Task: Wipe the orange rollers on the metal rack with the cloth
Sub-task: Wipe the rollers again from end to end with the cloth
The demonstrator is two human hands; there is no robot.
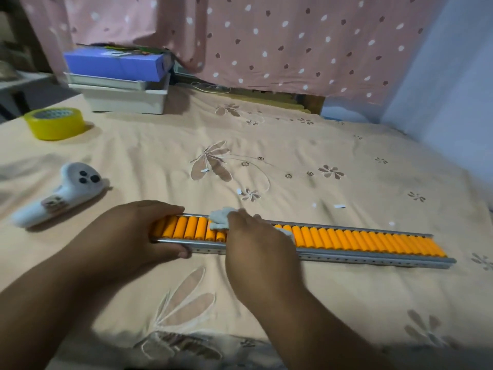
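Note:
A long metal rack (pixel 373 257) lies across the peach bedsheet, filled with a row of orange rollers (pixel 368 240). My left hand (pixel 133 236) clamps the rack's left end, fingers over the far rail and thumb on the near rail. My right hand (pixel 256 241) presses a crumpled grey-white cloth (pixel 220 219) onto the rollers left of the middle. The cloth sticks out past my fingertips, and a bit of it shows to the right of the hand. The rollers under my right hand are hidden.
A white game controller (pixel 64 193) lies to the left of the rack. A yellow tape roll (pixel 54 123) sits at the far left. Stacked boxes with a blue one (pixel 117 64) on top stand at the back, below a pink dotted curtain (pixel 266 36).

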